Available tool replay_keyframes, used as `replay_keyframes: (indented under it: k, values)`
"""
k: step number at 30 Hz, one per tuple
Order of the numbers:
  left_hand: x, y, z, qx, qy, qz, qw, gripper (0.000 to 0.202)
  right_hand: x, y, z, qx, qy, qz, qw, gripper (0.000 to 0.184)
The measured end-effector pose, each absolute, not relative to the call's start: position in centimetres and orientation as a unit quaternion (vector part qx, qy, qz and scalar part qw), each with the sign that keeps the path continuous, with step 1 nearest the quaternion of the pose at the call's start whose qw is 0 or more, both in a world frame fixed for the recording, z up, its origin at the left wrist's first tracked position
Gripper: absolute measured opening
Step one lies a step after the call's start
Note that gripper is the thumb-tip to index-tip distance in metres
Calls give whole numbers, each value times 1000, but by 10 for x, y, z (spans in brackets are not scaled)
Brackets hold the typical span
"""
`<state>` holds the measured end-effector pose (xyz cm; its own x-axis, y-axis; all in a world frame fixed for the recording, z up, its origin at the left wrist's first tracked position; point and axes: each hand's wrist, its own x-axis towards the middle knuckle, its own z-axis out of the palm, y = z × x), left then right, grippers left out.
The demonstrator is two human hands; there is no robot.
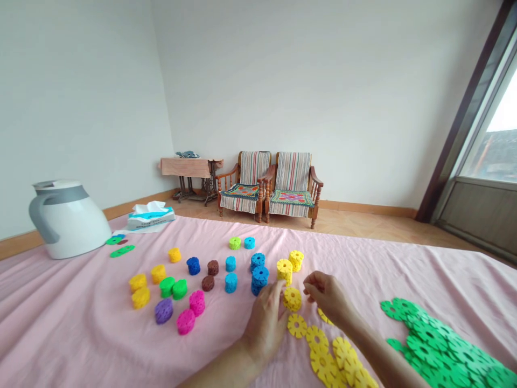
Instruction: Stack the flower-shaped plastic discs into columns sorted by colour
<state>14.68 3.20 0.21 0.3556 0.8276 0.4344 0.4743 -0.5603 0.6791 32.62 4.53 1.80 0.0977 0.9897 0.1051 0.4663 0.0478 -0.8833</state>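
A short stack of yellow snowflake discs [292, 299] stands at the table's middle. My left hand [264, 320] curves round its left side, fingers and thumb against it. Just right of that stack, my right hand [329, 296] has its fingers curled in; whether anything thin is between the fingertips cannot be seen. Behind are taller yellow stacks [284, 271], with blue stacks [259, 280] to their left. Loose yellow discs [321, 364] spread in front of my hands, one of them [297, 325] close to my left hand. Another yellow disc [324, 316] is partly hidden under my right forearm.
A heap of green discs [444, 345] lies at the right. Small stacks in pink [186, 321], purple [163, 311], green [179, 289], brown [208, 283] and orange [141, 298] stand at left. A white kettle [72, 226] and tissue box [151, 216] stand on the pink cloth [100, 345].
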Motion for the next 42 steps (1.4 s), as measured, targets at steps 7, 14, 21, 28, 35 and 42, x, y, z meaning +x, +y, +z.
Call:
replay_keyframes:
  k: [7, 14, 21, 28, 35, 42]
  values:
    - [147, 30, 4, 795, 433, 372, 204, 59, 324, 35, 8, -611, -696, 141, 351, 26]
    - [146, 29, 8, 793, 429, 377, 214, 56, 319, 31, 12, -603, -711, 142, 333, 28]
    - [146, 30, 7, 791, 422, 386, 215, 51, 316, 33, 10, -597, -705, 170, 342, 30]
    - [147, 29, 7, 786, 427, 393, 216, 53, 352, 30, 36, -657, -701, 139, 241, 17]
    - [148, 30, 8, 797, 417, 383, 210, 62, 375, 19, 42, -630, -748, 175, 113, 26]
    - [148, 30, 10, 797, 429, 370, 211, 64, 372, 27, 46, -638, -710, 238, 180, 13]
